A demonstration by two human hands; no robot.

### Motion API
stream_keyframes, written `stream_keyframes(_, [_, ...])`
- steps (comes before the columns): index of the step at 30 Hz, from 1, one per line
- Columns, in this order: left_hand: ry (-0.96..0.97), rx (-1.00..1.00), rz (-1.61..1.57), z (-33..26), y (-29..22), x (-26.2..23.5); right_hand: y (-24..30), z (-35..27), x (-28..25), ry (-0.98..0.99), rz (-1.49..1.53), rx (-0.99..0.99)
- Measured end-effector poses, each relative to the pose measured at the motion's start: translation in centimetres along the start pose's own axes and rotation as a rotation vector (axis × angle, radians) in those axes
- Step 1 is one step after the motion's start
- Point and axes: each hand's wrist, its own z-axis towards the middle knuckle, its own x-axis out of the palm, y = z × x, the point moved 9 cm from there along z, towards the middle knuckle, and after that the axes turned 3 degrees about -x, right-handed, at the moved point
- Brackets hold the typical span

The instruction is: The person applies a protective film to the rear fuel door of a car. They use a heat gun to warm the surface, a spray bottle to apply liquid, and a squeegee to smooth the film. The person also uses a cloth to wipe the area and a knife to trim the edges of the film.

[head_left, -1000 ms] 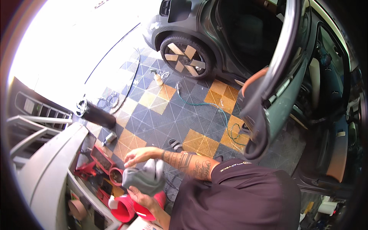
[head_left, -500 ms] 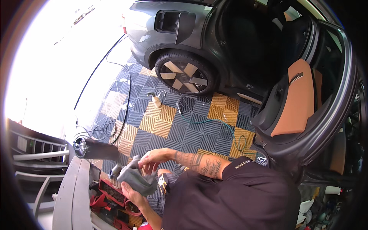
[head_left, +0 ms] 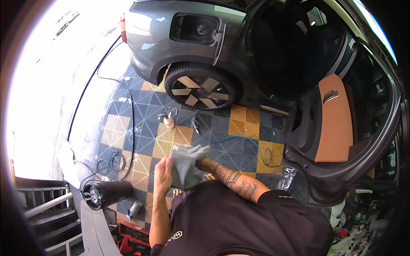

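Between my hands, in front of my torso, is a folded grey cloth (head_left: 184, 164). Its top edge flops over to the right. My left hand (head_left: 163, 174) is closed on the cloth's left side, thumb uppermost. At the right side my right hand (head_left: 204, 164) grips the cloth, its fingers mostly hidden behind the fabric. Beyond the cloth stands a dark grey car (head_left: 149, 30) with its fuel flap (head_left: 221, 44) swung open above the rear wheel (head_left: 200, 88).
A white spray bottle (head_left: 168, 123) and an air blow gun (head_left: 195, 122) on a green hose (head_left: 230, 137) are on the tiled floor. The open car door (head_left: 335, 119) stands at right. A black cylinder (head_left: 112, 193), a small can (head_left: 135, 208) and a red tray (head_left: 134, 232) are at lower left.
Both hands have moved rightward and up with the cloth, away from the red trays. The cloth now stands more upright, and my right hand has gone partly behind it. My view has shifted too.
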Motion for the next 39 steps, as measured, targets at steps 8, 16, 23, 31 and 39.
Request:
stream_keyframes(8, [0.584,-0.151,0.205,7.8,0.2,1.6,7.0,5.2,-14.2,-0.276,0.636,0.331])
stream_keyframes(16, [0.063,-0.203,-0.479,18.3,2.0,12.6,1.1,7.3,-19.7,-0.459,1.096,0.483])
stream_keyframes(23, [-0.253,-0.195,-0.456,25.1,7.4,29.4,-10.9,4.4,-35.1,-0.563,0.111,0.56])
stream_keyframes(31, [0.246,-0.413,-0.205,11.8,29.7,39.6,-15.4,16.5,-47.9,-0.29,-0.69,0.141])
stream_keyframes(39, [0.403,-0.723,-0.318,-5.9,49.6,42.1,-13.1,27.1,-45.3,0.05,-1.113,-0.046])
